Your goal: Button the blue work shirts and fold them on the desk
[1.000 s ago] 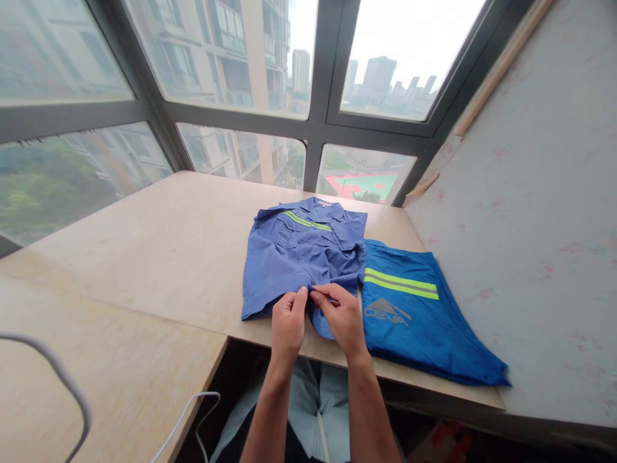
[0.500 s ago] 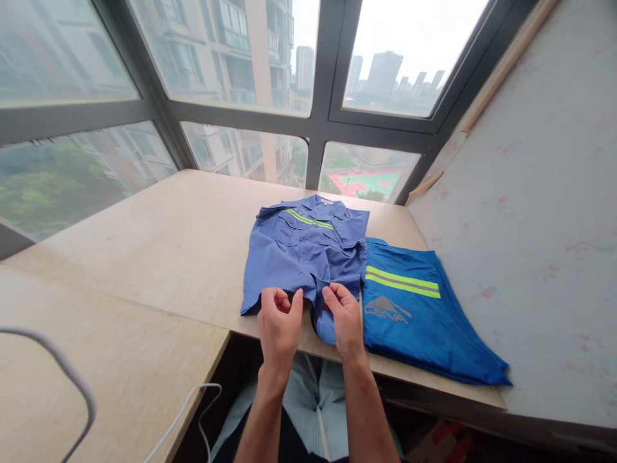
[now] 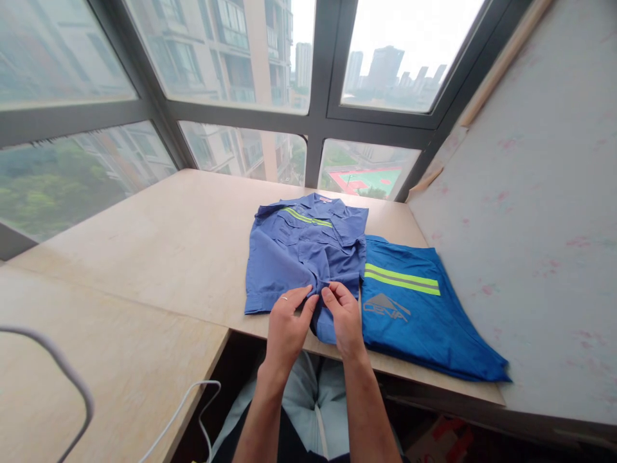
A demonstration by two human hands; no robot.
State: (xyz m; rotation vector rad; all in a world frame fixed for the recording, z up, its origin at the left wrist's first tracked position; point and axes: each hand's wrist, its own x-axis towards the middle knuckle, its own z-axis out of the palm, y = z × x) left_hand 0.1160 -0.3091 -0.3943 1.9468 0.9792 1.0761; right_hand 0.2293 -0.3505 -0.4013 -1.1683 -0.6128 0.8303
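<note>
A blue work shirt [image 3: 294,254] with a yellow-green reflective stripe lies flat on the wooden table [image 3: 183,244], collar toward the window. My left hand [image 3: 287,325] and my right hand [image 3: 343,315] meet at the shirt's lower front edge. Both pinch the fabric where the two front panels come together. A ring shows on my left hand. To the right of the shirt lies a brighter blue garment [image 3: 414,315] with reflective stripes and a grey logo.
A big window [image 3: 308,83] runs behind the table and a pale board [image 3: 530,212] leans at the right. A white cable [image 3: 193,405] hangs at the front edge, and a grey curved bar [image 3: 72,379] crosses the lower left. My lap shows below the table.
My left hand drew back toward me, then returned to the hem with its fingers closed against the right hand's. The right hand stayed at the hem. The shirt's lower edge shifted slightly.
</note>
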